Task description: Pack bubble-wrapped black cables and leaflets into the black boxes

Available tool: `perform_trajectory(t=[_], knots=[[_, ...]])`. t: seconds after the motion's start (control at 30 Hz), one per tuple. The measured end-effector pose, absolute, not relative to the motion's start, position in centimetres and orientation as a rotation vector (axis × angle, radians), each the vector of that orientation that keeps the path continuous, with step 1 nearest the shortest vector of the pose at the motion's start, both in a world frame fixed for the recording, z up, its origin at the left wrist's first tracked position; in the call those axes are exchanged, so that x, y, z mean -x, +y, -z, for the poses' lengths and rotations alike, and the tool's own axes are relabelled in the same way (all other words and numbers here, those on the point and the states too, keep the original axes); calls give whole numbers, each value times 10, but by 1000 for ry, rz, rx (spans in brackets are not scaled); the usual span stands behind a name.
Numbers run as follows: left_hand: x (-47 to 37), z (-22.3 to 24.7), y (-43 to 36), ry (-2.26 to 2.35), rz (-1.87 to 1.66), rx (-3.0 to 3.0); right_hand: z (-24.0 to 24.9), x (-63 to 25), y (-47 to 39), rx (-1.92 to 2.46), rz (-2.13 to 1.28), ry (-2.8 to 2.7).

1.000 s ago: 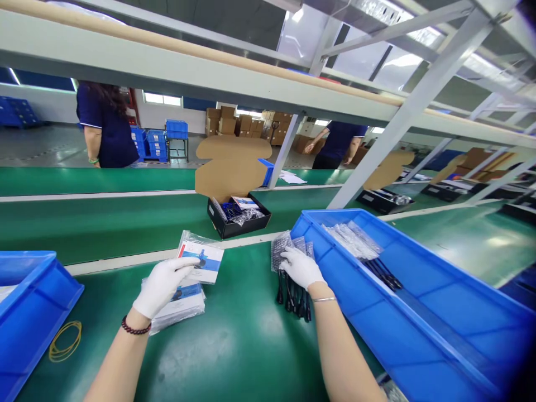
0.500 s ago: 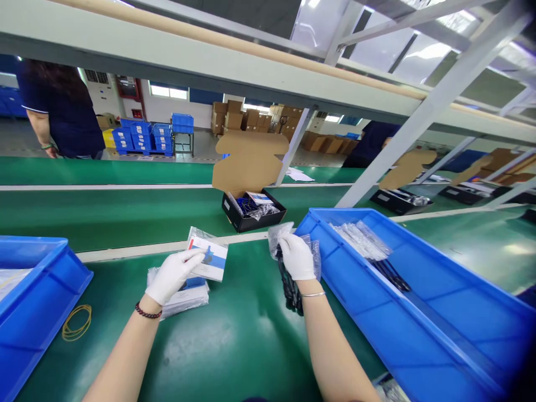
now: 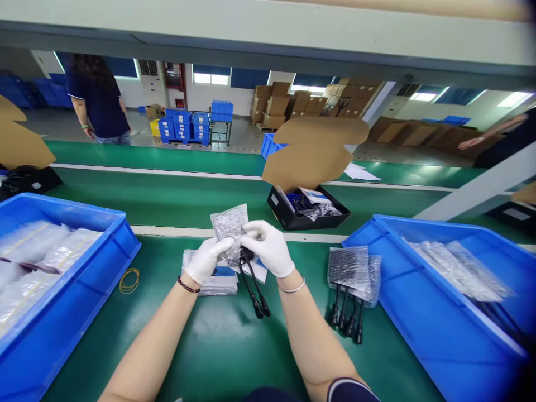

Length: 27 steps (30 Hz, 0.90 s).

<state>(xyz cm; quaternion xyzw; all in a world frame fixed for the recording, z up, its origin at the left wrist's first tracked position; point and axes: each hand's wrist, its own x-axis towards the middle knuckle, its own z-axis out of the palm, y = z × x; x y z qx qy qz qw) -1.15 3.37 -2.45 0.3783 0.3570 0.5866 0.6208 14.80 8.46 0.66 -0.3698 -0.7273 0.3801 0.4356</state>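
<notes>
Both my gloved hands meet at the centre of the green bench. My left hand (image 3: 206, 260) and my right hand (image 3: 268, 248) together grip one bubble-wrapped part (image 3: 228, 226) whose black cables (image 3: 254, 290) hang down toward the bench. Under my hands lies a stack of bagged booklets (image 3: 215, 279). To the right, a pile of more bubble-wrapped cable parts (image 3: 352, 273) rests flat with black plugs pointing toward me. An open black box (image 3: 307, 212) with a raised cardboard lid sits on the conveyor beyond.
A blue bin (image 3: 121, 237) with clear bags stands at left, another blue bin (image 3: 377, 234) with bagged parts at right. Yellow rubber bands (image 3: 129, 280) lie on the bench. A person (image 3: 98, 97) stands across the belt; another person's arm (image 3: 481, 139) shows far right.
My right hand lifted one bubble-wrapped cable part from the pile and carried it left. My left hand let go of the booklet and joined it. The view swung right.
</notes>
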Motion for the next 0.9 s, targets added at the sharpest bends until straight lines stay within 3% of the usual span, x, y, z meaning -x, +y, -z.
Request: perform_trajectory(t=[0.57,0.73,0.9], knots=[[9,29,37,875,-1334,-851,1,-150,99,883,-1312,-1616],[12,36,46,857,-1549,-583,-1,-143,95,857,-1442,-1409],[21,28,46,900,-1779,-611,-2,-134,87,865,-1637,-1595]])
